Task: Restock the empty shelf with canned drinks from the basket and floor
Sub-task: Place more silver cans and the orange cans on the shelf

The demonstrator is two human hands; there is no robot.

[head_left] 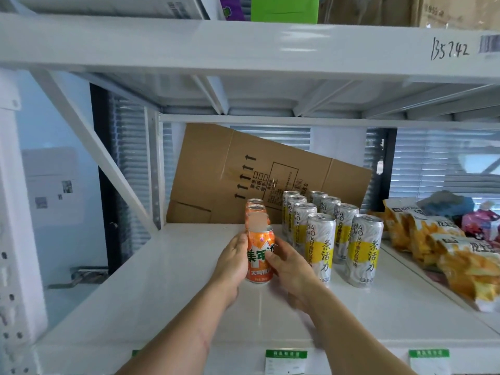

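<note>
Both hands form the grip on one orange can (259, 259): the left hand (234, 262) wraps its left side with fingers curled round the wall, and the right hand (288, 263) closes on the right side, thumb lying across the label. Neither hand is spread wide; each is curled to the curve of the can. The can stands upright, its base on or just above the white shelf (173, 280); contact cannot be told for certain. It sits at the front of a short file of orange cans (255, 209) running back toward a tilted cardboard sheet (243, 169) propped against the rear. Just to the right stand two files of taller silver-and-yellow cans (322, 244), close to the right hand's knuckles. Snack bags (433, 239) lie further right, on the neighbouring shelf section.

The step in hand appears to be seating this can in line. Doing it well probably calls for setting the base flat, squaring it behind-to-front with the orange file, turning the label forward, and drawing the right hand out without brushing the nearest silver can. Much of the shelf to the left is unfilled, so the task looks early.
</note>
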